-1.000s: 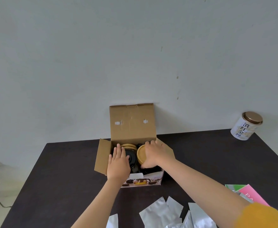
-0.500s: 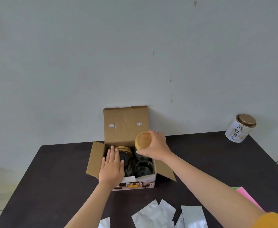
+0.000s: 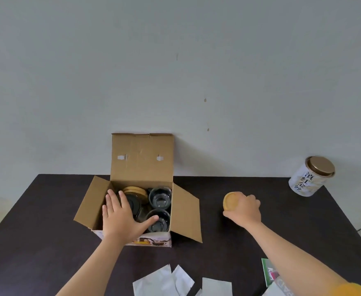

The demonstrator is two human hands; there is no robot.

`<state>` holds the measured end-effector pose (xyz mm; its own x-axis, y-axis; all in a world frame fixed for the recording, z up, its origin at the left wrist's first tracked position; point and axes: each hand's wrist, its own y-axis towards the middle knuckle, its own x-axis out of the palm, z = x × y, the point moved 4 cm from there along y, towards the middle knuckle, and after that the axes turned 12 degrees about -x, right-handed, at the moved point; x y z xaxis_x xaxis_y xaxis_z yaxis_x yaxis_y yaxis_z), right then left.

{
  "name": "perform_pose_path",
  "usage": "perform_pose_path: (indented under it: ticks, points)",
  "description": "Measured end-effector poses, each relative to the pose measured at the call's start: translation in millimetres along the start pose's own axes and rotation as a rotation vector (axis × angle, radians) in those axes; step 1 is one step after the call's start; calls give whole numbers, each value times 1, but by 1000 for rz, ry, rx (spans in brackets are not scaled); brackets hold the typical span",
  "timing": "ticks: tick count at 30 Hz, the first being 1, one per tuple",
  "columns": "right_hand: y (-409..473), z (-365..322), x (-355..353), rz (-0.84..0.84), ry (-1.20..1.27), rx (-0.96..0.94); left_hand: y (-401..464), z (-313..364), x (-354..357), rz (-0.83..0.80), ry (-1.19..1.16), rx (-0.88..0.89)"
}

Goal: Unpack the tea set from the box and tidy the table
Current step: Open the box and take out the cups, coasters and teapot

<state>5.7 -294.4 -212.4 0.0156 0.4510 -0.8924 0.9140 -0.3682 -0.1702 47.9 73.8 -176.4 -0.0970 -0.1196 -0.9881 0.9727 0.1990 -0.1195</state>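
Note:
An open cardboard box (image 3: pixel 142 159) stands on the dark table (image 3: pixel 36 242) against the wall. Inside I see two glass cups (image 3: pixel 160 196), a dark glass pot under my fingers and more round wooden coasters (image 3: pixel 135 191) at the back. My left hand (image 3: pixel 120 218) lies flat, fingers spread, on the box's front left part. To the right of the box my right hand (image 3: pixel 244 210) holds a round wooden coaster (image 3: pixel 231 201) just above the table.
A white tea tin (image 3: pixel 310 176) with a bronze lid stands at the back right near the wall. Several silver foil packets (image 3: pixel 164 282) lie at the front edge. Green and pink leaflets (image 3: pixel 270 272) lie at the front right under my forearm.
My right hand lifted a wooden coaster out of the box and carried it right, down toward the table. My left hand stayed on the box.

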Motion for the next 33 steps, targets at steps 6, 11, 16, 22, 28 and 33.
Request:
perform_pose_path:
  ticks: [6,11,16,22,28,33]
  points:
    - [28,53,6,-13,-31,6,1,0,4,46,14,-13]
    - [59,67,6,-44,-1,-80,0,0,7,64,26,-33]
    - [88,67,2,-18,35,-67,0,0,7,72,34,-39]
    - [113,69,-1,27,84,12,0,1,7,77,26,-40]
    - [119,70,-2,-19,43,15,1,0,9,85,17,-38]
    - [102,53,-2,-41,-114,-38,0,1,8,81,-7,-35]
